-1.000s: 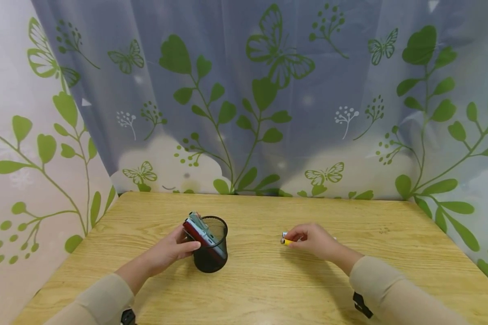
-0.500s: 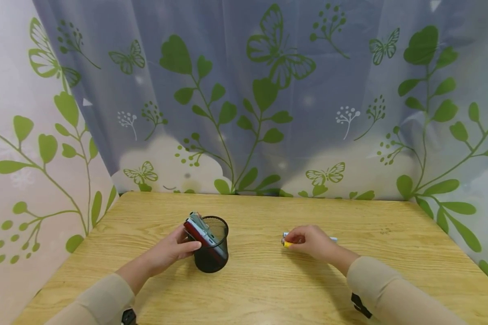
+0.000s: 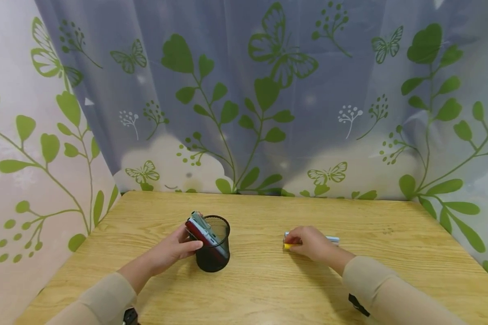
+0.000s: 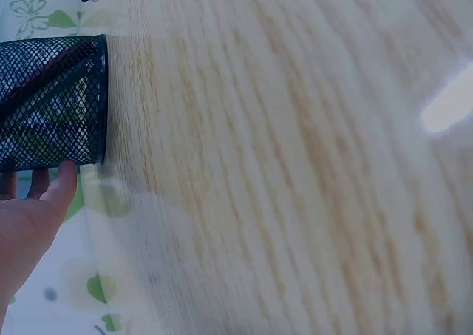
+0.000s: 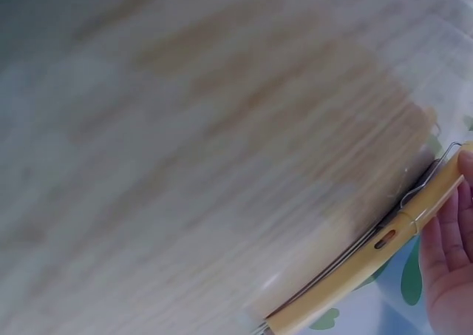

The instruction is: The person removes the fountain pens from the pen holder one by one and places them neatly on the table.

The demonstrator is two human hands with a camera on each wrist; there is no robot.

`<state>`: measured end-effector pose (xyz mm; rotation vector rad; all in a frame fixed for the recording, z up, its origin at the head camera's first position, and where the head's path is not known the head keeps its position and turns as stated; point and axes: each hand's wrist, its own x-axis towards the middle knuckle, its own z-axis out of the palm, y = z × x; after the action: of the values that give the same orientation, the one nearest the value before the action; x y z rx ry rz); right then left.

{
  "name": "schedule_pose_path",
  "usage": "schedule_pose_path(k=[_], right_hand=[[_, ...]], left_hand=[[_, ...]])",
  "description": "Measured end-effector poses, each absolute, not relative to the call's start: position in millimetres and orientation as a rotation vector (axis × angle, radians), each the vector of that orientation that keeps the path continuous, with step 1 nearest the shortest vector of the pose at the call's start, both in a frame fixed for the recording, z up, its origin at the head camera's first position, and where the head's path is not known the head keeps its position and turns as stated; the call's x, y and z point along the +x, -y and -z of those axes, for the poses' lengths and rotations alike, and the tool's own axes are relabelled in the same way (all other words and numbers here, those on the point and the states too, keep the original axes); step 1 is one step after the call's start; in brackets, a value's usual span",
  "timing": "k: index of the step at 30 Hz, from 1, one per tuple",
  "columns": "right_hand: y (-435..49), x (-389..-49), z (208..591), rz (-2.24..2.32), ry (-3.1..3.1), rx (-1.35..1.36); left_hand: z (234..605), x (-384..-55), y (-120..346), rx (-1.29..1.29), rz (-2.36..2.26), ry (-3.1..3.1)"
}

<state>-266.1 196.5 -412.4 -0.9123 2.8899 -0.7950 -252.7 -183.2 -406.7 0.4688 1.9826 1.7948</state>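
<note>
My left hand [image 3: 168,250] holds the black mesh pen cup [image 3: 212,264] by its left side, thumb in front; in the left wrist view its fingertips touch the mesh [image 4: 52,106]. Several pens lean left inside the cup, among them a dark red pen [image 3: 197,232] and a grey-green one [image 3: 205,222]. To the right, my right hand [image 3: 315,243] pinches a yellow pen [image 3: 287,246] at table level. In the right wrist view this yellow pen [image 5: 355,276] shows a wire clip and a small barrel window. A light blue pen [image 3: 332,239] lies just behind that hand, its middle hidden.
The wooden table [image 3: 252,289] carries everything. A patterned curtain [image 3: 236,113] with leaves and butterflies hangs along its back edge and at both sides. Table surface lies between the cup and the right hand.
My right hand has sunk slightly with the yellow pen, and more of the light blue pen shows behind it. The left hand and cup stay put; the whole view shifts a little.
</note>
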Motion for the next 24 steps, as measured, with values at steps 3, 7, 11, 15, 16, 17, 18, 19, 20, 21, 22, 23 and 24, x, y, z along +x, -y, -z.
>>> schedule_pose_path(k=[3, 7, 11, 15, 16, 17, 18, 19, 20, 21, 22, 23, 24], right_hand=[[-196, -266, 413, 0.752, -2.903, -0.901], [-196, -266, 412, 0.729, -2.910, -0.884], [-196, -266, 410, 0.757, -2.912, -0.845], [-196, -266, 405, 0.786, -2.924, -0.813], [-195, -266, 404, 0.788, -2.927, -0.807], [-195, -266, 403, 0.799, -2.926, -0.804], [-195, -266, 402, 0.809, -2.926, -0.803], [-195, -266, 401, 0.816, -2.927, -0.796], [-195, -267, 400, 0.825, -2.925, -0.793], [-195, -267, 399, 0.838, -2.924, -0.788], [-195, -267, 398, 0.859, -2.920, -0.784], [-195, -268, 398, 0.891, -2.911, -0.778], [-194, -268, 397, 0.920, -2.903, -0.777]], left_hand=[[407, -253, 183, 0.477, -1.806, -1.972], [407, -253, 184, 0.485, -1.810, -1.963], [408, -254, 184, 0.484, -1.811, -1.961], [408, -254, 184, 0.488, -1.812, -1.962], [408, -254, 184, 0.491, -1.812, -1.962], [408, -253, 184, 0.494, -1.808, -1.965], [408, -253, 184, 0.497, -1.804, -1.969], [408, -253, 184, 0.499, -1.803, -1.968], [408, -253, 184, 0.501, -1.800, -1.971], [408, -253, 184, 0.504, -1.799, -1.971], [407, -253, 184, 0.500, -1.799, -1.972], [408, -253, 184, 0.500, -1.798, -1.974], [407, -253, 184, 0.499, -1.798, -1.974]])
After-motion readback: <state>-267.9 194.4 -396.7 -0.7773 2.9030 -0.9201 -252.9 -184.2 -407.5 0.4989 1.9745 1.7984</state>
